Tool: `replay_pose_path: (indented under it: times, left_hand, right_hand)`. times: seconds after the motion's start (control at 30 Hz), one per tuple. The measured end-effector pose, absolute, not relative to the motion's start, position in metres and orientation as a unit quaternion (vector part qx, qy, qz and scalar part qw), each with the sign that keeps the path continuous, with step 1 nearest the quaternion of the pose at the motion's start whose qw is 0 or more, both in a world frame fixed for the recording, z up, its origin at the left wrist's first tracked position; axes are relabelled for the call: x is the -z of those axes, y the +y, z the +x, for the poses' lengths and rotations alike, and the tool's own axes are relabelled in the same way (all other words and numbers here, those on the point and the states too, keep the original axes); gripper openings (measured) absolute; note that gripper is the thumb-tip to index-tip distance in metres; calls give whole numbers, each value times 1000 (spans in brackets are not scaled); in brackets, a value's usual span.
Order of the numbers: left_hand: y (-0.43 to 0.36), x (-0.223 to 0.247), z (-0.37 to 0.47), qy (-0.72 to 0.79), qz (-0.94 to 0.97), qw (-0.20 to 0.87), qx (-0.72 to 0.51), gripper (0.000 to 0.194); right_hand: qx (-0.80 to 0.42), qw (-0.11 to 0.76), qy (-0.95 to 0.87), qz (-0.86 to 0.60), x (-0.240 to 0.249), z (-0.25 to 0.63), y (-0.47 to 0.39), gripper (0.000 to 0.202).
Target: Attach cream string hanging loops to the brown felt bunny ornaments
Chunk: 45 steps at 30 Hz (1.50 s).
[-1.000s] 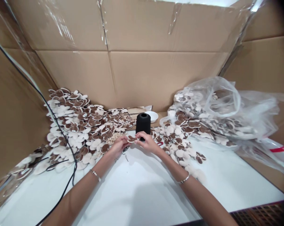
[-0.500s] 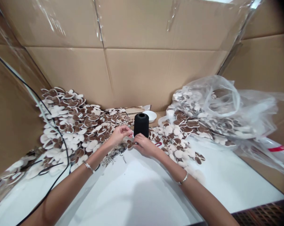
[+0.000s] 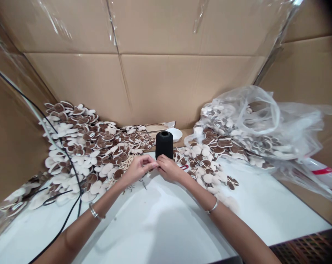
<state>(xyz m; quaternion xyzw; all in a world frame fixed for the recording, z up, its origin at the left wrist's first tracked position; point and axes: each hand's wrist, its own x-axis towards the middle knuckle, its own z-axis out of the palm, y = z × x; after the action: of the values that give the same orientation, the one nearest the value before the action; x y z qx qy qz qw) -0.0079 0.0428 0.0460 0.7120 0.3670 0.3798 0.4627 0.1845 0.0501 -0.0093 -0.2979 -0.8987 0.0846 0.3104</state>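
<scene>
My left hand (image 3: pixel 139 169) is closed in a pinch, its thumb and fingertips meeting those of my right hand (image 3: pixel 168 169) just in front of a black cone of thread (image 3: pixel 164 147). What the left fingers pinch is too small to make out. My right hand is curled shut, and the small brown fabric piece seen at its fingers a moment ago is now hidden by the hands. Beside my left hand lie pale cut cords (image 3: pixel 127 161). A red looped object (image 3: pixel 184 167), perhaps a tool handle, rests just beyond my right hand.
Brown-and-white flower-shaped fabric pieces (image 3: pixel 84 146) pile high on the left. More such pieces (image 3: pixel 208 179) lie to the right, some under a clear plastic bag (image 3: pixel 295 128). A white bowl (image 3: pixel 177 135) stands behind the cone. Black cable (image 3: pixel 69 156) hangs at left; cardboard walls (image 3: pixel 160 80) enclose the table.
My left hand has moved down and closer, so its fingertips now meet the right hand. The brown piece at my right fingers has gone out of sight. The view has shifted slightly.
</scene>
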Motion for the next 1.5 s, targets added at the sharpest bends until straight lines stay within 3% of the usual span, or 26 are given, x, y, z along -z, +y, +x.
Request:
replay_pose_path:
  times: [0.3,0.63,0.83,1.0,1.07,1.27,1.5]
  left_hand:
    - [-19,-24,-19,406,742,381,-373,22]
    - [-37,-11,-22,396,731,372,-413,18]
    - [-30,10,-29,422,635,480,-434,21]
    - [5,30,-35,437,392,646,-488,22]
    - [25,28,-34,427,360,677,-479,13]
    - [80,4,-21,432,407,682,-427,14]
    - [74,-39,-21,431,558,573,-417,19]
  right_hand:
    - [-111,345,-867,-342,11,180,46,2]
    - [-141,402,-820,-382,14,169,44,5]
    - [-201,444,-777,-399,11,165,44,5]
    - [-275,464,-746,-390,7,167,42,9]
    - [-281,467,-748,-379,5,167,41,10]
    - [-231,417,-823,-308,3,167,42,9]
    - [-153,367,-869,-296,13,168,44,8]
